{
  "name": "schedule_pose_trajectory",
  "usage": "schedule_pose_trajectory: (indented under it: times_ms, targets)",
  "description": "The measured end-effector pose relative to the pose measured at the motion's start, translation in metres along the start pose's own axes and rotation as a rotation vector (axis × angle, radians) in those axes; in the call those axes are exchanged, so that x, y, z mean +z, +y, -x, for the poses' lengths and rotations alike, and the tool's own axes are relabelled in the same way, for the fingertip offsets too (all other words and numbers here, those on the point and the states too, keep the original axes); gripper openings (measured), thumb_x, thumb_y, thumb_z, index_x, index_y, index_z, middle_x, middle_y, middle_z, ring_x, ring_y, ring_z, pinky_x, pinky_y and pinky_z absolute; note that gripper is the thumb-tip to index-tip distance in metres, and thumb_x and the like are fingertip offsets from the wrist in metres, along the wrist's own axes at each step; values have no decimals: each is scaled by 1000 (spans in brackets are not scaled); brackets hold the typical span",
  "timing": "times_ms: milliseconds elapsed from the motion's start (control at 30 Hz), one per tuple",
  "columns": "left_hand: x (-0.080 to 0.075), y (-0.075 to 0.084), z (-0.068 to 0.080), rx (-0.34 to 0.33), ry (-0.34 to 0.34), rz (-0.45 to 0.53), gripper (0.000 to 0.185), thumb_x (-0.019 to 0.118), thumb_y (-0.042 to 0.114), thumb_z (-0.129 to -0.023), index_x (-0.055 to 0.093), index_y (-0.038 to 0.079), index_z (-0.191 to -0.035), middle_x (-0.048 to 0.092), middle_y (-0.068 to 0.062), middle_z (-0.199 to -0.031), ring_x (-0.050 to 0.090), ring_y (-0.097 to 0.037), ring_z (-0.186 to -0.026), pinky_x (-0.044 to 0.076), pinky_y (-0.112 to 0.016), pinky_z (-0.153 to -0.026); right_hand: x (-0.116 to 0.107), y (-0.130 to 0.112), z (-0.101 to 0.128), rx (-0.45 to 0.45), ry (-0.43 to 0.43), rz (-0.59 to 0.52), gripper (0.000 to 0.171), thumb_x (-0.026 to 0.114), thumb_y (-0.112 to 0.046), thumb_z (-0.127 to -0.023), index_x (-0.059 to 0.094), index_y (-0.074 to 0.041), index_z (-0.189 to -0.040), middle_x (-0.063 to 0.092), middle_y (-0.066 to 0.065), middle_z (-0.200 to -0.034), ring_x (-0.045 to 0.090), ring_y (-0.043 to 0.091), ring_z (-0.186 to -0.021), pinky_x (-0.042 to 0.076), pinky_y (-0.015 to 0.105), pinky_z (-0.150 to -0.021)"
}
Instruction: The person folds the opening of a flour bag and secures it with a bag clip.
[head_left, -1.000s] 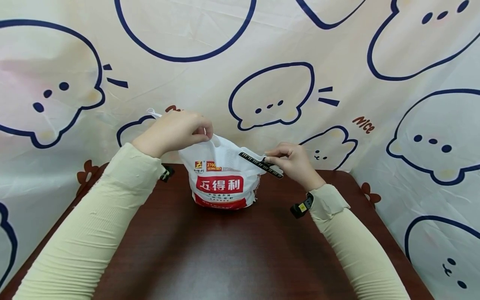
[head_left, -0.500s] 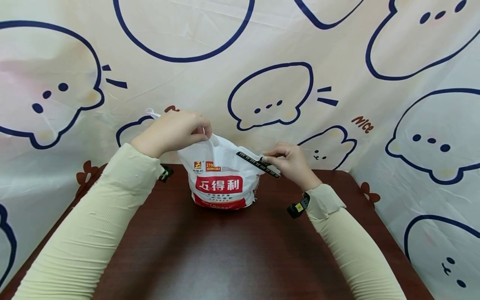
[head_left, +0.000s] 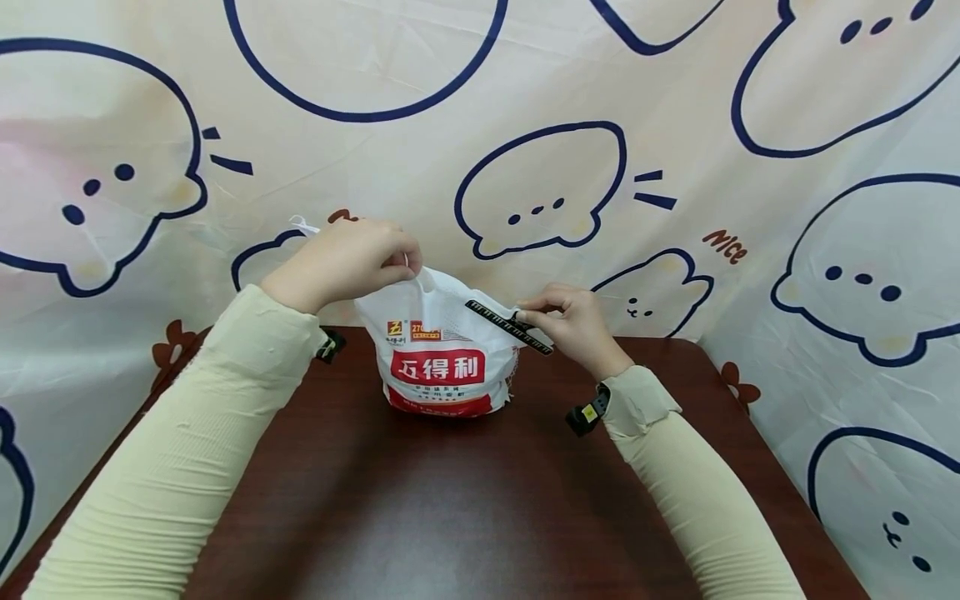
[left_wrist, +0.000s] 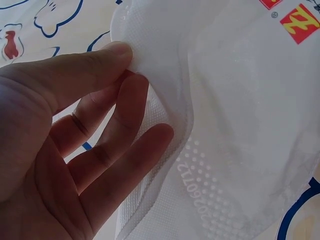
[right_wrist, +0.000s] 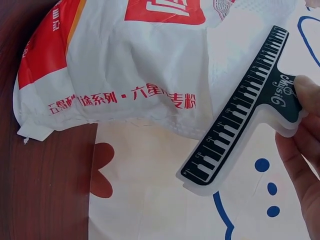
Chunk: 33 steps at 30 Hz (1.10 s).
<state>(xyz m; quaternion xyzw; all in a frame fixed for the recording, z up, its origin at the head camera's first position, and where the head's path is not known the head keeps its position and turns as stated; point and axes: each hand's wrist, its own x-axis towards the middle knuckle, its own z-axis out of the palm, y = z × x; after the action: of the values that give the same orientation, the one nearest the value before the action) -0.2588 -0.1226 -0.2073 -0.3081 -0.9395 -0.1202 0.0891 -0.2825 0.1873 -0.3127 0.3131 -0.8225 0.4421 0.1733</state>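
White bag (head_left: 442,350) with red label stands on the dark brown table (head_left: 465,500), toward the far edge, just in front of the cartoon-print backdrop (head_left: 675,125).

Left hand (head_left: 345,262) — thumb and fingertips pinched on the bag's top edge, holding it up. In the left wrist view the thumb (left_wrist: 85,65) presses the thin white plastic against the fingers behind it; embossed dots and digits show in the film.

Right hand (head_left: 566,321) at the bag's upper right corner, gripping the handle end of a black sealing clip (head_left: 508,327) (piano-key pattern, cursive lettering on the handle). Clip lies slanted along the bag's top edge; whether its bars are around the plastic or only beside it, cannot tell.

Cream sleeves on both arms — a small black device at each wrist.
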Motion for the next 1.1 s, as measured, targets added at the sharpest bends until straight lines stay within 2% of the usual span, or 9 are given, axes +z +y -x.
schedule_pose_trajectory:
  times_ms: [233, 433, 700, 867, 1100]
  targets:
    - [1, -2, 0, -5, -1, 1, 9, 65, 7, -97, 74, 8, -99, 70, -11, -101, 63, -27, -88, 57, -45, -83, 4, 1, -3, -1, 7, -28, 9, 79, -2, -86, 81, -3, -95, 74, 5, -86, 66, 16, -80, 56, 28, -71]
    - [1, -2, 0, -8, 3, 4, 8, 66, 8, -97, 73, 7, -100, 70, -11, -102, 63, -28, -88, 57, -45, -84, 6, 0, -3, 4, 17, -35, 10, 79, -1, -86, 80, 0, -96, 74, 7, -87, 67, 17, -82, 58, 38, -74]
    - [0, -2, 0, -24, -7, 5, 7, 66, 8, -97, 72, 7, -100, 69, -12, -102, 62, -28, -89, 56, -45, -83, 10, 0, -4, 20, 28, -34, 9, 78, -1, -87, 81, -4, -95, 74, 4, -87, 67, 16, -83, 56, 27, -73]
    - [1, -2, -1, -14, -3, 11, 7, 65, 7, -97, 72, 7, -99, 69, -11, -101, 62, -28, -87, 56, -45, -83, 13, 0, -4, 28, 52, -34, 8, 78, -2, -87, 81, -4, -94, 74, 4, -88, 67, 15, -83, 57, 36, -75]
    - [0, -1, -1, -12, 0, 8, 6, 65, 7, -97, 72, 6, -99, 68, -12, -101, 62, -28, -88, 56, -45, -83, 17, 0, -4, 14, 71, -61, 9, 79, -1, -86, 81, -3, -94, 75, 6, -89, 68, 17, -84, 57, 33, -76]
